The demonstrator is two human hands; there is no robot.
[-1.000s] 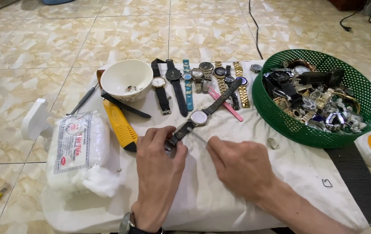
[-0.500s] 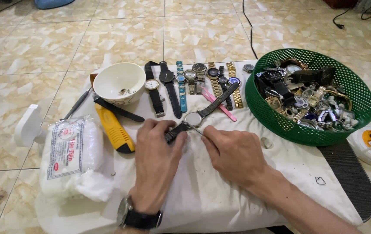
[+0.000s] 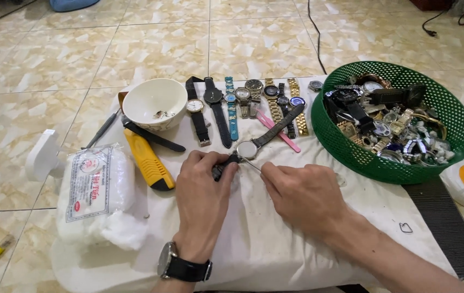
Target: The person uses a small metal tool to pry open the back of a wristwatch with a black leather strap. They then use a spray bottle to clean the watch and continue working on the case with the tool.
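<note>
Two hands work at one wristwatch [image 3: 247,150] near the middle of the cloth-covered surface [image 3: 275,239]: the left hand [image 3: 204,198] has its fingers closed on the strap's near end, and the right hand [image 3: 303,196] pinches a thin metal tool [image 3: 252,164] against the case. About nine watches [image 3: 243,106] lie in a row at the far edge. One white bowl [image 3: 154,103], one yellow knife [image 3: 146,159] and one cotton bag [image 3: 95,187] sit left; one green basket [image 3: 405,168] sits right, its heaped contents too tangled to count. Beige tiled floor [image 3: 53,59] surrounds everything.

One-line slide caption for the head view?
Left hand steadies a wristwatch on white cloth; right hand works at it.
</note>
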